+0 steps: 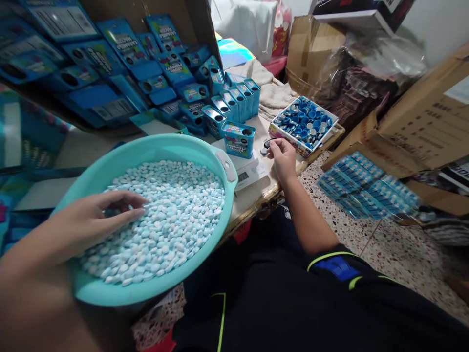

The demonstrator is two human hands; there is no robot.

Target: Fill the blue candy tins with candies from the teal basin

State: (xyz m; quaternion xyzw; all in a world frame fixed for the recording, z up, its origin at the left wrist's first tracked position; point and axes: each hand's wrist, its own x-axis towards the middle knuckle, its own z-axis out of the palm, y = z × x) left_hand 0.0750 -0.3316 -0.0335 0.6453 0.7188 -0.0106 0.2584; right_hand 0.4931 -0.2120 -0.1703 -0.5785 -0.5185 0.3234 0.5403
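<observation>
My left hand [106, 215] rests in the basin [146, 292], fingers drawn together on the candies [176, 215] — whether it pinches any, I can't tell. My right hand [283, 157] pinches what looks like a cap [267, 143] just right of the open tin [238, 139] — it's the nearer hand.

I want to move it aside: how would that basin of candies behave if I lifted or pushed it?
Probably heavy for its size: the basin is piled with candies. Its thick rim suggests stiff plastic that should keep its shape. The small, loose candies would likely slide and spill if it tips.
</observation>
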